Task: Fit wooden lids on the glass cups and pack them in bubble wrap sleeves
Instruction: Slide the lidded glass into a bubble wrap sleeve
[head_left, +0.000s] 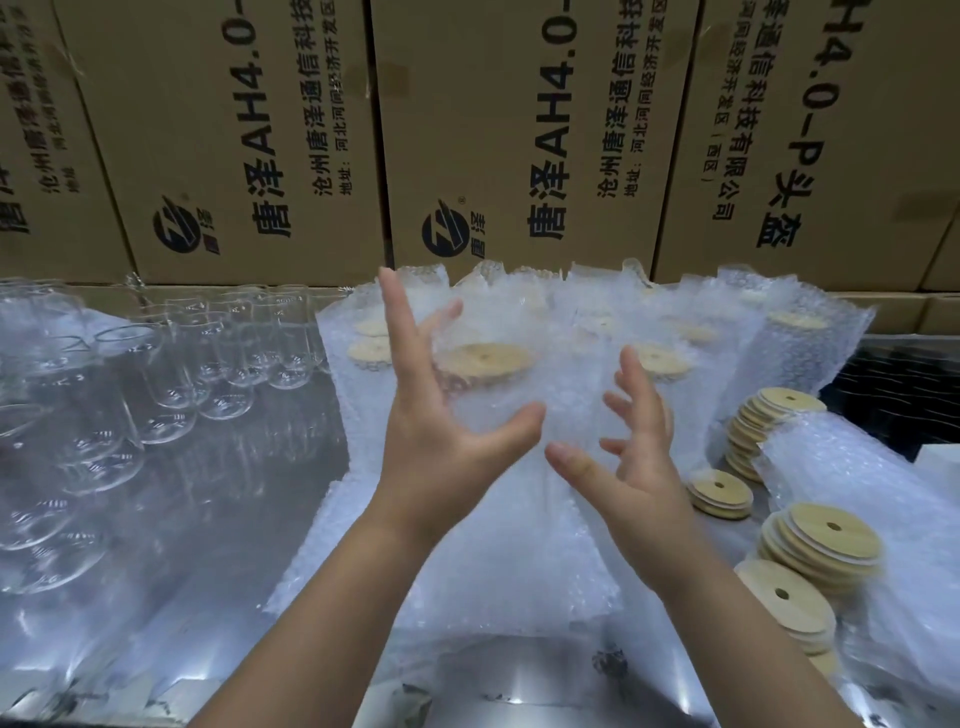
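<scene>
Head view, and dead centre is a bubble wrap sleeve (519, 384) with a wooden lid (483, 358) showing through near its top, up between both hands. Left hand (441, 431) is spread wide, fingers straight, thumb reaching toward the sleeve. Right hand (639, 467) is open too, fingers loosely bent, gripping nothing. Whether either touches the wrap, can't tell. Flat sleeves (493, 561) lie underneath, packed cups (795, 338) stand behind, bare glass cups (218, 353) crowd the left, lid stacks (815, 540) sit right, cardboard boxes (249, 130) wall the back.
</scene>
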